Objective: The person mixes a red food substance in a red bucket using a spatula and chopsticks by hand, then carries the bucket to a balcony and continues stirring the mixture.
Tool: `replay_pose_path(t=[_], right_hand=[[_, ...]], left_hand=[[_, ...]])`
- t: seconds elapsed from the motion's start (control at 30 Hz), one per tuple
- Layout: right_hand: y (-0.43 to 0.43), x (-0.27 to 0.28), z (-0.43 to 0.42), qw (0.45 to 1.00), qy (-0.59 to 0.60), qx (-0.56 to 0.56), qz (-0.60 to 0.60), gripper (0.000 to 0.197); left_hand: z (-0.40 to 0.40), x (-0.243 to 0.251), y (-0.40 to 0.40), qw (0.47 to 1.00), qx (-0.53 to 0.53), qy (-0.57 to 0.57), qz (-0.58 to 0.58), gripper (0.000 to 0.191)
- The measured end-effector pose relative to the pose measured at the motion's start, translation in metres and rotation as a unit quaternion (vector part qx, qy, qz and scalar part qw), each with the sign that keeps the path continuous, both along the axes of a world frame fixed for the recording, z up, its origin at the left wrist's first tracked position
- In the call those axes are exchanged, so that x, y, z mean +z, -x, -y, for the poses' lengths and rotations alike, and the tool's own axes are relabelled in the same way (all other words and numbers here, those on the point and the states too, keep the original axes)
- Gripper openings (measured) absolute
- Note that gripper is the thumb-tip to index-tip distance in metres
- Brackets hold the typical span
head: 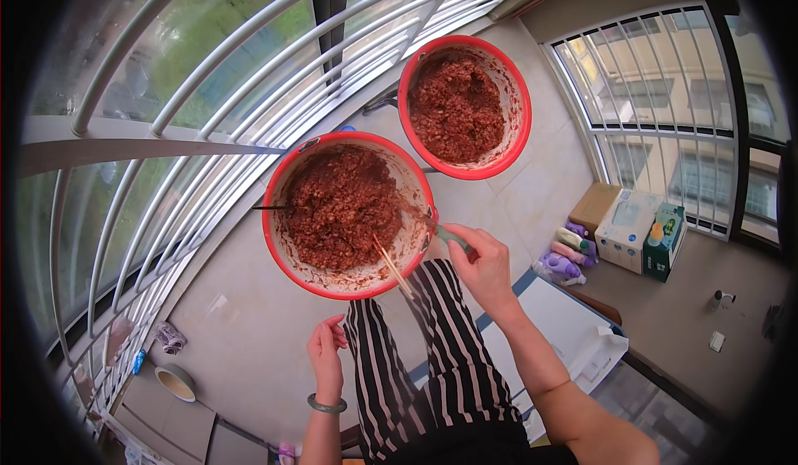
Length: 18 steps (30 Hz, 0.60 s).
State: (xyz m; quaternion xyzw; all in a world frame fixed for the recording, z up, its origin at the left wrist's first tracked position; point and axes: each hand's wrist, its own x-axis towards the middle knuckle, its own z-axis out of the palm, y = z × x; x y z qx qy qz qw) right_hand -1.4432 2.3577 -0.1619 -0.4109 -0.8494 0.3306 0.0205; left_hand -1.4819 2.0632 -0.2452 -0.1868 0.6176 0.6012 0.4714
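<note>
Before me is a red-rimmed basin (272, 250) holding a coarse, dark red chopped mixture (343, 206). My right hand (480, 265) grips the green handle of a utensil (454, 237) at the basin's right side; its working end is smeared red and partly blurred. A pair of light chopsticks (394, 267) leans in the mixture and over the near rim. A thin dark handle (269, 207) sticks out over the left rim. My left hand (327, 340) hangs below the basin, fingers loosely curled, holding nothing. A second red-rimmed basin (527, 106) with similar mixture stands farther off.
White window bars (230, 147) run along the left. To the right are cardboard boxes (628, 225), plastic bottles (564, 264) and a low white-topped table (536, 328). A roll of tape (176, 383) lies at lower left, near a crumpled cloth-like item (169, 338).
</note>
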Motion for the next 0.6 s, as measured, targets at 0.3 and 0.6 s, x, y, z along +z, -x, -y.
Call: replay_pose_path(t=[0.3, 0.6], right_hand=[[0.038, -0.05, -0.262, 0.97, -0.215, 0.103, -0.034, 0.021], [0.014, -0.14, -0.306, 0.936, -0.189, 0.295, 0.031, 0.033]], left_hand=[[-0.142, 0.035, -0.034, 1.0, 0.005, -0.01, 0.011, 0.042], [-0.289, 0.052, -0.09, 0.992, 0.056, -0.058, 0.101, 0.037]])
